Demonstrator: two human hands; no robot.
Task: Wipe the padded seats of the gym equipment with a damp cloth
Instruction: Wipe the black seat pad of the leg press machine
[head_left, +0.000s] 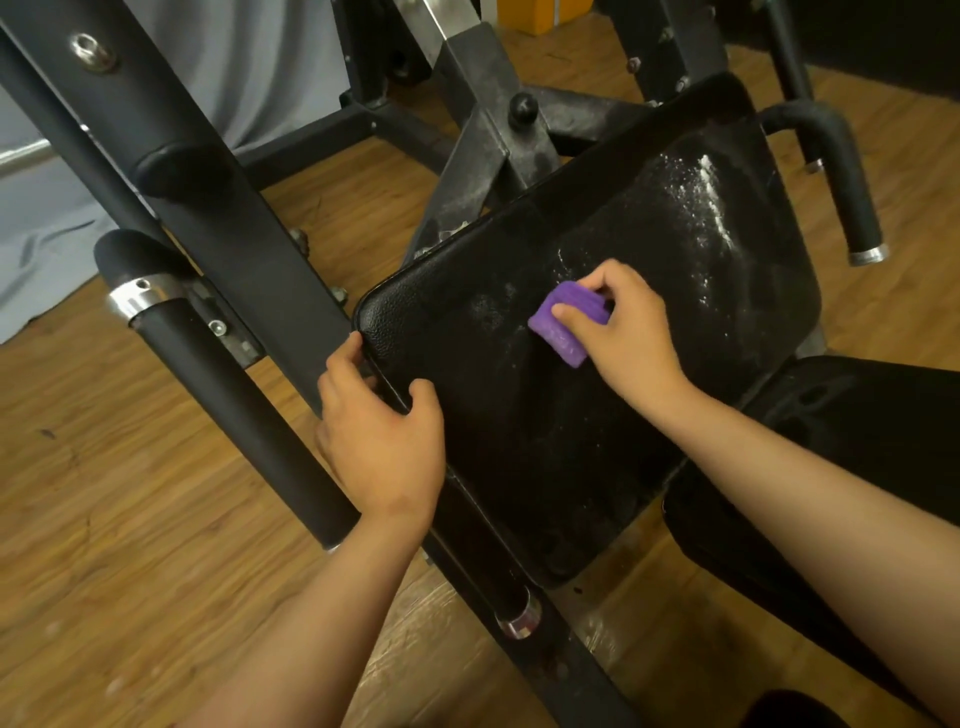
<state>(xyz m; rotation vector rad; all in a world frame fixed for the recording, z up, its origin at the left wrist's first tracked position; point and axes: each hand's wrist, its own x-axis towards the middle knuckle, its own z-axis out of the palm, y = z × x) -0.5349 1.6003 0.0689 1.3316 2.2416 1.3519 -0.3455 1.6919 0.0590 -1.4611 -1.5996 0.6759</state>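
**Wood-plank floor (130, 467) of a gym, and a black pad under a purple cloth**

Near the middle of the padded seat (597, 441) sits a folded purple cloth (558, 340), lying flat against the black vinyl. The right hand (631, 338) pinches it, thumb across the top and fingers curled round the far side. The left hand (382, 436) grips the seat's left edge, thumb lying on the top face and fingers hooked over the rim. Toward the seat's far right corner the vinyl shows a scatter of white specks and streaks (706, 208). Just past that corner a black curved handle (831, 171) with a metal end cap bends downward. Touching the seat's near right side is a second black pad (857, 441). Left of the seat a dark steel frame post (234, 218) runs diagonally, and beside it a padded roller (234, 405) with a chrome collar. Beyond the post, well away from the seat, hangs grey fabric (260, 62)
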